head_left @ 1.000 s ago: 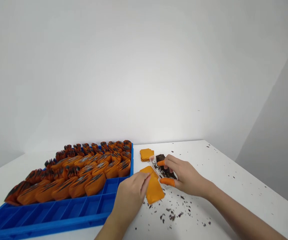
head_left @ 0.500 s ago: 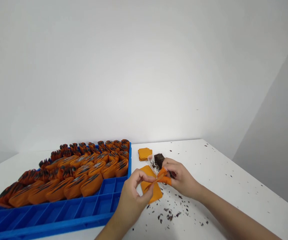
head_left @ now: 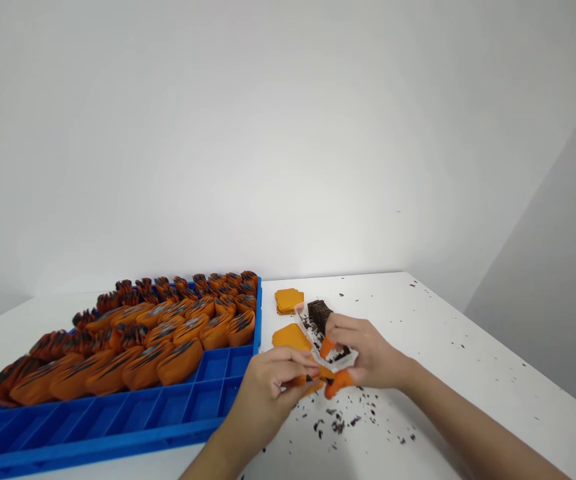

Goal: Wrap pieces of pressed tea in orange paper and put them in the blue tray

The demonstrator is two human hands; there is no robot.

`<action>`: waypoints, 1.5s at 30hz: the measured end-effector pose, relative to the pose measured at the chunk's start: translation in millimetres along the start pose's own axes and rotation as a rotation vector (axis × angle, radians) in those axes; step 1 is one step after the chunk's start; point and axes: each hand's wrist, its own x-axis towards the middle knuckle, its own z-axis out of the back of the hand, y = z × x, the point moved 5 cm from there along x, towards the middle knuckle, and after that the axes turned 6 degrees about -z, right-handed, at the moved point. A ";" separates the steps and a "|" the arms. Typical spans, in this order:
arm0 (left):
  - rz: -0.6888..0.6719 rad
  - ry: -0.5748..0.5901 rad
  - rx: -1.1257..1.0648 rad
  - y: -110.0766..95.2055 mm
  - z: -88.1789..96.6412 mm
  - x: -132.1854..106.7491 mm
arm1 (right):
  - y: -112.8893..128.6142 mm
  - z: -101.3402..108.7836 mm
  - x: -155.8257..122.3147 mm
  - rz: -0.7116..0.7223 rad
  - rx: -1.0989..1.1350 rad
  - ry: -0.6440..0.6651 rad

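Note:
My left hand (head_left: 273, 390) is closed in a pinch on a small orange piece (head_left: 325, 373), partly hidden by the fingers, with a dark bit at it. Orange finger covers sit on the thumb and index finger of my right hand (head_left: 368, 353). Its thumb is at the orange piece, while the index finger is held apart over a clear plastic tray (head_left: 301, 309). Inside that tray is a block of dark, thin strips (head_left: 319, 313), with loose ones around it. Under my left fingers lies a flat orange sheet or stack (head_left: 291, 336).
A stack of orange cards (head_left: 289, 301) lies farther back. To the left stands a blue compartment tray (head_left: 133, 443), its back rows filled with bundles of orange-and-dark pieces (head_left: 181, 361). Dark scraps (head_left: 338, 424) are scattered over the white table (head_left: 443, 387). A white wall rises behind.
My right hand's thumb and index finger have spread apart, and the index is now over the clear tray. The orange piece is lower and nearer me. More of the clear tray shows.

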 end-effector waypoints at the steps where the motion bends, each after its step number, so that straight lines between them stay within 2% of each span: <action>1: 0.009 -0.008 -0.012 -0.2 -0.3 0.2 | -5.4 5.2 0.8 -0.029 0.016 0.006; 3: 0.037 -0.031 -0.020 -1.0 -0.5 1.2 | -19.7 17.0 1.1 -0.129 -0.017 -0.034; 6: 0.063 -0.063 -0.013 -2.4 -1.6 1.9 | -45.1 31.6 -3.0 -0.367 -0.214 -0.108; 8: 0.050 -0.081 -0.022 -3.1 -3.3 1.2 | -57.1 36.1 -6.9 -0.486 -0.344 -0.106; 12: 0.059 -0.030 -0.029 -1.3 -10.8 -1.0 | -66.2 31.9 -10.9 -0.584 -0.483 0.000; 16: 0.197 0.031 -0.001 3.0 -16.4 -2.7 | -67.4 21.0 -11.8 -0.622 -0.524 0.083; 22: 0.389 -0.073 -0.283 11.0 -23.7 -9.4 | -66.1 13.3 -9.9 -0.625 -0.556 0.083; 25: 0.448 -0.109 -0.349 17.6 -27.3 -12.6 | -63.5 12.8 -8.7 -0.599 -0.573 0.075; 34: 0.421 -0.189 -0.266 15.8 -20.2 -7.8 | -56.3 15.0 -5.9 -0.464 -0.596 0.063; 39: 0.430 -0.215 -0.209 16.0 -18.0 -6.9 | -50.3 23.9 -3.9 -0.400 -0.599 0.044; 42: 0.437 -0.235 -0.147 18.6 -16.3 -7.9 | -38.3 35.6 -1.8 -0.342 -0.495 -0.034; 45: 0.436 -0.252 -0.120 19.9 -15.3 -8.3 | -15.8 45.4 0.3 -0.230 -0.214 -0.153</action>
